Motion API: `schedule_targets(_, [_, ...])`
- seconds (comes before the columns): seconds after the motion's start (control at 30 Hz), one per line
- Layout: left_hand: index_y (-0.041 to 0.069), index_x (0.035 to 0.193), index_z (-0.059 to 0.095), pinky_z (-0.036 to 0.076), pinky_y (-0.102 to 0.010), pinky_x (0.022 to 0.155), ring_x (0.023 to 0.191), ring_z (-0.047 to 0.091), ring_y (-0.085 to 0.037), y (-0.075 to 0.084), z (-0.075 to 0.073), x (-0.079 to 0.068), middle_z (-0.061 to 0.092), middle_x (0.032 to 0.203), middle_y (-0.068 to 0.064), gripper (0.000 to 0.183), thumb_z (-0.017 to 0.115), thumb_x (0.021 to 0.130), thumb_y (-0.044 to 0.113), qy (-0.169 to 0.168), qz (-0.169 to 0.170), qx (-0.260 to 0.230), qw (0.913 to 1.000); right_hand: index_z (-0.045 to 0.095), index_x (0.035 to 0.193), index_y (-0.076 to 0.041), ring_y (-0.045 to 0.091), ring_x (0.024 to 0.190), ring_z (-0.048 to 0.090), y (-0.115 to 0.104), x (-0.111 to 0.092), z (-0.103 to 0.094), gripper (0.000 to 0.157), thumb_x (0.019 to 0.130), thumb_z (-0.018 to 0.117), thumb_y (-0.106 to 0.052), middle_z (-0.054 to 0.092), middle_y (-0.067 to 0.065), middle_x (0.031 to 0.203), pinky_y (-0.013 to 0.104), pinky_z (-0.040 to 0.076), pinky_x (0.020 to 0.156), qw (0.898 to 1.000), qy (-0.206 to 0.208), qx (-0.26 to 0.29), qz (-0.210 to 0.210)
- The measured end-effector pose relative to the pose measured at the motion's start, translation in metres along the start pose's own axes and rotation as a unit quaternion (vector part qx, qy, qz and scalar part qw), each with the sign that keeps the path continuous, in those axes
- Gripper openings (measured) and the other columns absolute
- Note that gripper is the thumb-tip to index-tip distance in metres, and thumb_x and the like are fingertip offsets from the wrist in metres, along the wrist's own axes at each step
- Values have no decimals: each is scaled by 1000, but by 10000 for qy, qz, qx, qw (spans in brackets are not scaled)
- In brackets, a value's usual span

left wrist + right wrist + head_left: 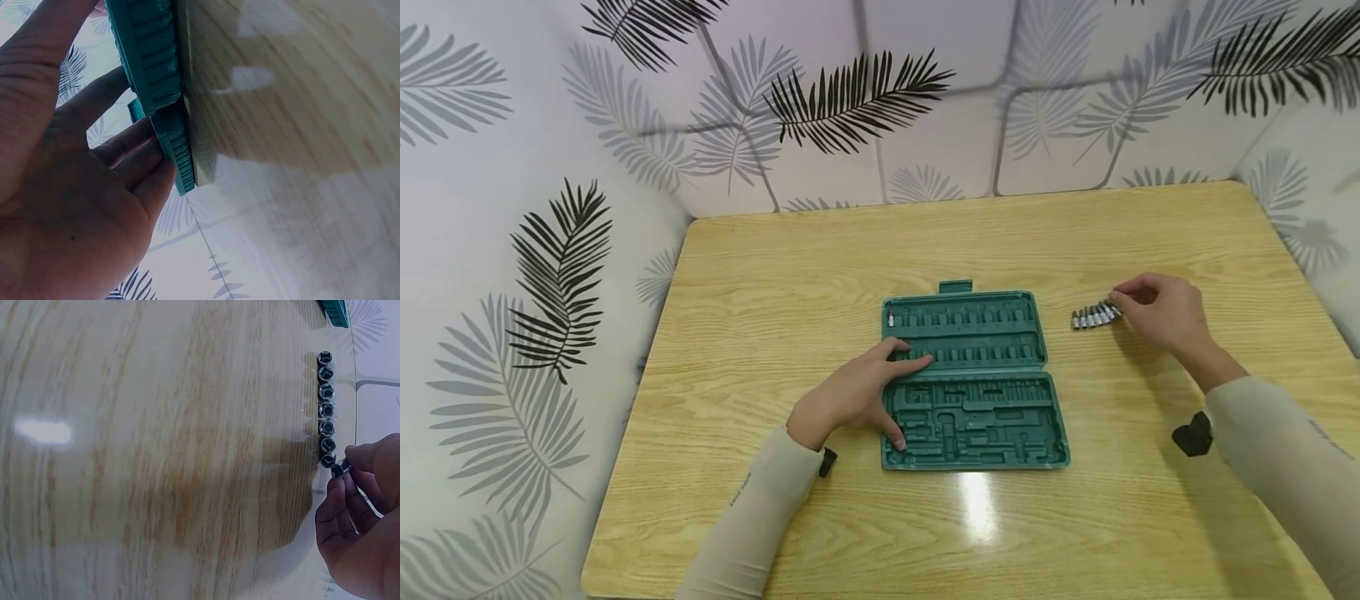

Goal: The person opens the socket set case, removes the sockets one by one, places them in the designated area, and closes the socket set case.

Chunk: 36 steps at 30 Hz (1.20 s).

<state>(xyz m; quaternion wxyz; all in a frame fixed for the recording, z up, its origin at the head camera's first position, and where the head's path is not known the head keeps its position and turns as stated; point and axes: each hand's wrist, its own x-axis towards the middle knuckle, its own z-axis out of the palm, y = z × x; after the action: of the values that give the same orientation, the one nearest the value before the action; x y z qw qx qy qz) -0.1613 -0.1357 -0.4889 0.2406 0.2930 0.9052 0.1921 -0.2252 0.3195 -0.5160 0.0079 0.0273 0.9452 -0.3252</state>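
Observation:
A green plastic tool case (970, 417) lies unfolded on the table, its two halves lined with moulded slots. One small silver bit socket (891, 318) sits in the top-left slot. My left hand (857, 387) rests on the case's left side with fingers spread, thumb on the near half and fingers on the far half. To the right of the case stands a curved row of bit sockets (1092, 316) with square drive holes. At the row's right end my right hand (1165, 312) pinches one bit socket (337, 470) between thumb and fingers.
The wooden table (790, 275) carries the case and the sockets. A wall covering with a leaf pattern (857, 100) runs along its back and left edges. A latch tab (956, 286) sticks out from the case's far edge.

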Motion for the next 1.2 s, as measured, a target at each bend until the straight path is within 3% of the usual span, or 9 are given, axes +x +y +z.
schedule_targets(0.13, [28, 172, 38, 51, -47, 118, 155, 46, -35, 0, 0, 0, 33, 173, -13, 123, 104, 69, 42, 10, 22, 14, 10000, 77, 118, 2, 20, 91, 66, 2, 0, -1, 40, 109, 67, -35, 77, 27, 114, 14, 42, 67, 10000, -48, -37, 65])
schedule_targets(0.37, [27, 172, 38, 51, -47, 117, 155, 47, -35, 0, 0, 0, 33, 172, -13, 124, 105, 69, 42, 15, 32, 16, 10000, 78, 121, 3, 17, 91, 65, 5, 1, -1, 42, 110, 65, -35, 77, 28, 116, 15, 42, 68, 9998, -124, -116, 125])
schedule_targets(0.77, [27, 172, 38, 52, -47, 117, 155, 46, -35, 1, -1, 0, 33, 172, -13, 125, 105, 68, 41, 37, 39, -16, 10000, 76, 125, 5, 35, 104, 67, 8, 0, 1, 50, 112, 57, -40, 75, 30, 121, 14, 41, 69, 9998, -44, -23, 175])
schedule_targets(1.2, [27, 172, 38, 51, -47, 119, 156, 45, -35, -1, 0, 1, 33, 173, -13, 124, 105, 68, 42, 22, 45, -27, 10000, 75, 126, 5, 34, 106, 65, 7, -1, -1, 52, 113, 54, -40, 73, 31, 124, 16, 41, 71, 9996, -45, 3, 277])
